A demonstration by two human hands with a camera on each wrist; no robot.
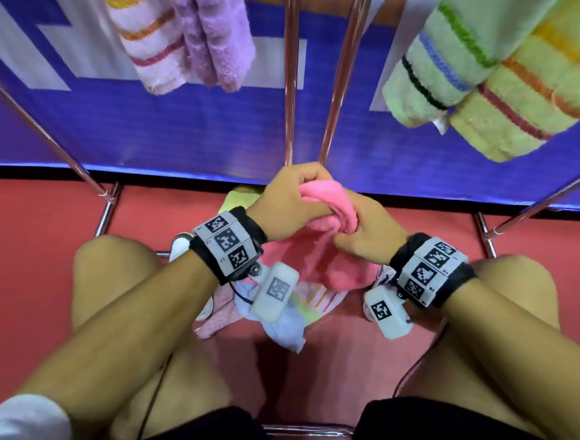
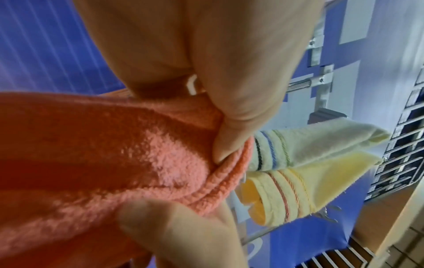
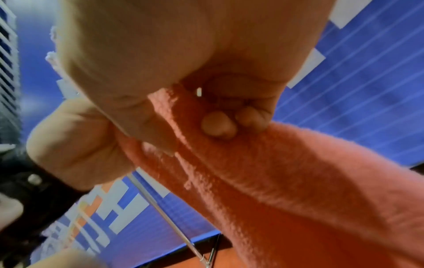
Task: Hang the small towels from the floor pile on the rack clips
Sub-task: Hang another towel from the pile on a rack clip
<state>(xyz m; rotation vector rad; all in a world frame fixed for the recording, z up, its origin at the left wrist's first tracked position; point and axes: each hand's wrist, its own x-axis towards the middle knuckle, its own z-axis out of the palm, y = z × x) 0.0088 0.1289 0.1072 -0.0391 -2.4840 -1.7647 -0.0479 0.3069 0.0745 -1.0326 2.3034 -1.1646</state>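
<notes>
- Both of our hands hold one pink towel [image 1: 321, 248] above the floor pile: our left hand [image 1: 289, 202] has its fingers curled over the bunched upper edge, and our right hand [image 1: 371, 229] grips the same bunch from the other side, touching the left.
- From the left wrist view, our left thumb [image 2: 231, 137] presses into the ribbed hem of the pink towel while another finger lies under the cloth.
- From the right wrist view, our right fingertips [image 3: 219, 125] dig into a fold of the pink towel, which trails down and away to the lower right.
- Below our hands, the rest of the pink towel drapes down onto the floor pile [image 1: 288, 316], where we see a pale blue cloth, a yellow-green striped one and a light pink one lying heaped between our knees on the red floor [image 1: 34, 217].
- Overhead, towels already hang from the rack [image 1: 289, 82]: a striped pink towel [image 1: 153, 47] just beside a lilac towel [image 1: 217, 36] at upper left, and a green striped towel [image 1: 442, 64] touching a yellow striped towel [image 1: 520, 100] at upper right.
- Chrome tubes of the rack run down to the floor on either side of our hands, in front of a blue and white banner [image 1: 172, 125].
- We cannot make out the clips themselves in any view.
- Marker-covered bands [image 1: 227, 245] with small white camera units are strapped to both of our wrists.
</notes>
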